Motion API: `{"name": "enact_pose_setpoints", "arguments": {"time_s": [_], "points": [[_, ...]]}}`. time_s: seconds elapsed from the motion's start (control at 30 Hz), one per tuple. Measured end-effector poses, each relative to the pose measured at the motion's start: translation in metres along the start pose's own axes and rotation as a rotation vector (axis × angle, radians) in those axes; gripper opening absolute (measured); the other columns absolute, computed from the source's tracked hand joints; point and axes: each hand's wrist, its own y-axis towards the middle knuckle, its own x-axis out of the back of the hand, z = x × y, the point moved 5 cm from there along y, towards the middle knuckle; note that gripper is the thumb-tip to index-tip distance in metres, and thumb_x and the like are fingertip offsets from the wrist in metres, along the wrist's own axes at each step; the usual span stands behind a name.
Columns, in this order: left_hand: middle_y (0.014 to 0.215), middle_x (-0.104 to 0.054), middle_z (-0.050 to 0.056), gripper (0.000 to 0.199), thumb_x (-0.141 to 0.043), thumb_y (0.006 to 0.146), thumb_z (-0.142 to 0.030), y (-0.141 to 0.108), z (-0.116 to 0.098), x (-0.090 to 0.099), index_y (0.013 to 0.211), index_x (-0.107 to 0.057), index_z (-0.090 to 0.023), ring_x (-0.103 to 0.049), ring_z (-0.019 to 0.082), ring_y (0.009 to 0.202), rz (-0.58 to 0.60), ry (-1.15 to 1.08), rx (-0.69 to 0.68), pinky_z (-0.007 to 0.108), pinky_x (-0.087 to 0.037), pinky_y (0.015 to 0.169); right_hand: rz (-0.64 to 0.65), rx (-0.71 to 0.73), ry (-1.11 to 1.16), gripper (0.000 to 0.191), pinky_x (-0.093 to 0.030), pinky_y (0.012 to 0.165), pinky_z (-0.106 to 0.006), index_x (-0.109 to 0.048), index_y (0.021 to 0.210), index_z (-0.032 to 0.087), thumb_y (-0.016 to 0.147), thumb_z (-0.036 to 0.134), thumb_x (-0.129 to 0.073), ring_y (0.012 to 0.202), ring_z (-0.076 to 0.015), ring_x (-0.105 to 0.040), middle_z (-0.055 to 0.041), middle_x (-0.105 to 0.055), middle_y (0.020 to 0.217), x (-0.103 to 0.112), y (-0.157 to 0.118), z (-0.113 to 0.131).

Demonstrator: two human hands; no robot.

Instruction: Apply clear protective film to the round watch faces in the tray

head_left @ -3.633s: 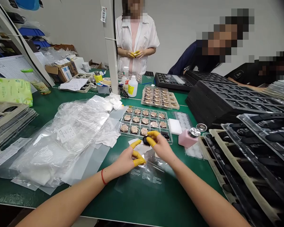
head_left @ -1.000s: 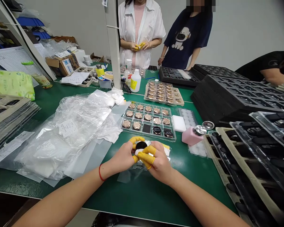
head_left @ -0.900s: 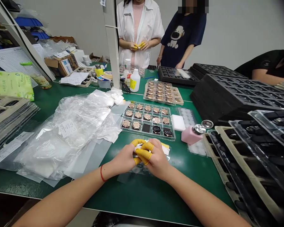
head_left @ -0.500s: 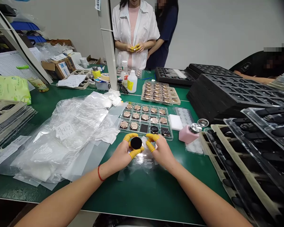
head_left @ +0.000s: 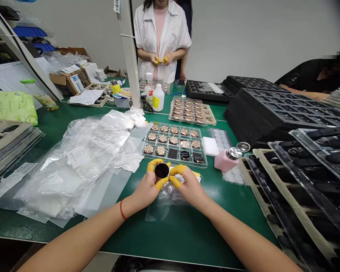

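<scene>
Looking from the head view, the left hand (head_left: 147, 187) is grasping a round black disc (head_left: 161, 170) at its edge, with yellow finger cots (head_left: 151, 164) on the fingertips. The right hand (head_left: 190, 190) is loosely curved just beside the disc, and I cannot tell if it touches. A moment earlier both hands were closed over the disc; now they have parted and its dark face shows. The disc is above a printed clear plastic sheet (head_left: 170, 200) on the green worktop (head_left: 187, 234). Just beyond lies a clear tray (head_left: 203, 164) with copper-coloured round pieces (head_left: 160, 150), some black discs (head_left: 184, 155), and one dark pocket (head_left: 172, 153).
</scene>
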Motion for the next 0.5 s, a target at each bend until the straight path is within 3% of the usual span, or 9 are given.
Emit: {"name": "enact_pose_setpoints", "arguments": {"time_s": [0.17, 0.23, 0.37, 0.5], "points": [[0.112, -0.06, 0.009, 0.044, -0.061, 0.081, -0.038, 0.006, 0.007, 0.009, 0.114, -0.038, -0.021, -0.064, 0.022, 0.095, -0.097, -0.177, 0.302, 0.036, -0.051, 0.08, -0.031, 0.208, -0.043, 0.008, -0.041, 0.08, -0.039, -0.061, 0.081, 0.023, 0.084, 0.018, -0.054, 0.087, -0.0206, -0.053, -0.0048, -0.063, 0.092, 0.01, -0.006, 0.022], [0.103, -0.062, 0.007, 0.045, -0.067, 0.077, -0.036, 0.009, 0.006, 0.011, 0.111, -0.043, -0.02, -0.064, 0.019, 0.089, -0.08, -0.148, 0.312, 0.032, -0.05, 0.077, -0.054, 0.213, 0.002, 0.008, -0.04, 0.083, -0.04, -0.06, 0.081, 0.023, 0.084, 0.02, -0.054, 0.089, -0.0202, -0.053, -0.0046, -0.063, 0.093, 0.019, -0.005, 0.026], [0.101, -0.061, 0.003, 0.052, -0.075, 0.069, -0.025, 0.008, 0.003, 0.003, 0.112, -0.046, -0.022, -0.062, 0.016, 0.086, 0.058, -0.052, 0.222, 0.028, -0.049, 0.077, -0.062, 0.015, 0.241, 0.008, -0.041, 0.087, -0.038, -0.058, 0.077, 0.022, 0.083, 0.028, -0.056, 0.094, -0.0191, -0.055, -0.0038, -0.061, 0.096, 0.032, 0.001, 0.015], [0.1, -0.061, 0.003, 0.048, -0.07, 0.074, -0.021, 0.003, 0.002, -0.007, 0.115, -0.046, -0.023, -0.061, 0.017, 0.087, 0.183, 0.027, 0.18, 0.031, -0.049, 0.079, 0.05, -0.197, 0.437, 0.014, -0.039, 0.092, -0.039, -0.057, 0.076, 0.021, 0.081, 0.034, -0.057, 0.1, -0.0196, -0.054, -0.004, -0.058, 0.107, 0.025, 0.004, -0.001]]}}
